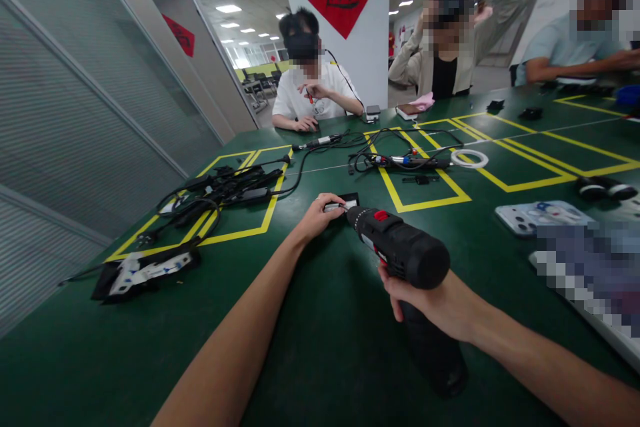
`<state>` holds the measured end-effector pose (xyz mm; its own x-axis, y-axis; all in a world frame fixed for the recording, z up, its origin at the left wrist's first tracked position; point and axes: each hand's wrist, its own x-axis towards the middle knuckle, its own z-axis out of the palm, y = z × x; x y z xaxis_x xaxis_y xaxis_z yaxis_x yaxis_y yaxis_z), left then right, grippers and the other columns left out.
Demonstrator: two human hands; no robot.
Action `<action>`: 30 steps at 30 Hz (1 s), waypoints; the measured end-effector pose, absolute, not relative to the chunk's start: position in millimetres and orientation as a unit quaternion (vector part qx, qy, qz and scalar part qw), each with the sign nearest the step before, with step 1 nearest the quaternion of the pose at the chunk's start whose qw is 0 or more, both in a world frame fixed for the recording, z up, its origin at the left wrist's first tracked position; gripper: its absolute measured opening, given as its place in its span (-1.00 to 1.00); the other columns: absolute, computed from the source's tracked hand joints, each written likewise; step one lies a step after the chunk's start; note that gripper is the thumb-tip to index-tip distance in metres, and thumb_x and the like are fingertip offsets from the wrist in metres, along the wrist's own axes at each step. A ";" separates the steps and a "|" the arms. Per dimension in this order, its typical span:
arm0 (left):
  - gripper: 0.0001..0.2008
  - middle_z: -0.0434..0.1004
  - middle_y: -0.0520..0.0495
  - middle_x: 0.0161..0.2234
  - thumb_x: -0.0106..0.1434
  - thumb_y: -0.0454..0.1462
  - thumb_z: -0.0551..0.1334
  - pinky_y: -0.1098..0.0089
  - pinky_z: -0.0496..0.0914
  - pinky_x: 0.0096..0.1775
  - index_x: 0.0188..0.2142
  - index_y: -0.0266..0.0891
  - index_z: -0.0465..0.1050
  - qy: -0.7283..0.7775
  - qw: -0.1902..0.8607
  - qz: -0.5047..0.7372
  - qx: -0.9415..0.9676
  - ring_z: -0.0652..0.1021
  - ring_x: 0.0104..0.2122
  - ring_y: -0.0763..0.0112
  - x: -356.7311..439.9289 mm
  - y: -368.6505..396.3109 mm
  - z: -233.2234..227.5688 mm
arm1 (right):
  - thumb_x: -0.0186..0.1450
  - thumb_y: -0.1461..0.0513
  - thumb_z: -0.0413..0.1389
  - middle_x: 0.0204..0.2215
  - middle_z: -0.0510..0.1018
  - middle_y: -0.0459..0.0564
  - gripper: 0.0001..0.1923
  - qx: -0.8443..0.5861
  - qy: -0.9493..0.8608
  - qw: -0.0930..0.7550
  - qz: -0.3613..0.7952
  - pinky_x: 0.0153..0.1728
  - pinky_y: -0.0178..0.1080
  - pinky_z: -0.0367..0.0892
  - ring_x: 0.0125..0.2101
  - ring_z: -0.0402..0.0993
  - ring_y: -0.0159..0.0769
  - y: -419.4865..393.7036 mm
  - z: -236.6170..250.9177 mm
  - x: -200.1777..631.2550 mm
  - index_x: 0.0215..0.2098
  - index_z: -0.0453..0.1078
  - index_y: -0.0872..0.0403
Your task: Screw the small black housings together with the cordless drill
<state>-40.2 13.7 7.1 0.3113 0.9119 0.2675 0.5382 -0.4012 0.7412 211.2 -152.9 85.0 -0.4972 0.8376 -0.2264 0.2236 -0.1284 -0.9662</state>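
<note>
Black drill (400, 248) in right hand (440, 303), tip apparently touching small part (345, 203) under left hand (320, 213)

An office-like workshop hall. A large green table (320, 360) marked with yellow tape rectangles (420, 180) carries cables (225, 190) and tools; people sit along its far edge. Beyond the table: glass partitions (75, 113), ceiling light panels (229, 9).
</note>
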 end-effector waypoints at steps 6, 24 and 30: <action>-0.72 0.42 -0.08 -0.07 0.13 -0.13 0.22 0.19 0.23 0.11 -0.18 -0.17 0.47 0.478 0.267 0.342 0.764 0.40 0.00 0.23 -40.2 13.8 7.9 | 0.23 0.24 0.08 -0.55 0.40 -0.18 -0.81 -0.438 -0.613 0.244 0.610 -0.35 -0.21 0.28 -0.53 0.41 -0.35 -152.2 84.1 211.4 -0.19 0.23 0.09; -0.70 0.40 -0.09 -0.01 0.15 -0.11 0.21 0.21 0.22 0.13 -0.15 -0.16 0.46 0.478 0.262 0.337 0.768 0.39 0.04 0.24 -41.6 13.2 7.7 | 0.19 0.29 0.09 -0.53 0.36 -0.20 -0.80 -0.416 -0.598 0.273 0.628 -0.39 -0.22 0.29 -0.57 0.39 -0.39 -151.6 90.7 207.1 -0.22 0.21 0.09; -0.72 0.38 -0.09 0.04 0.16 -0.14 0.19 0.20 0.17 0.18 -0.15 -0.15 0.45 0.482 0.253 0.337 0.768 0.36 0.08 0.25 -40.7 15.9 6.0 | 0.19 0.29 0.07 -0.57 0.36 -0.21 -0.89 -0.425 -0.597 0.266 0.627 -0.37 -0.22 0.28 -0.57 0.40 -0.38 -149.0 92.2 205.3 -0.30 0.22 0.09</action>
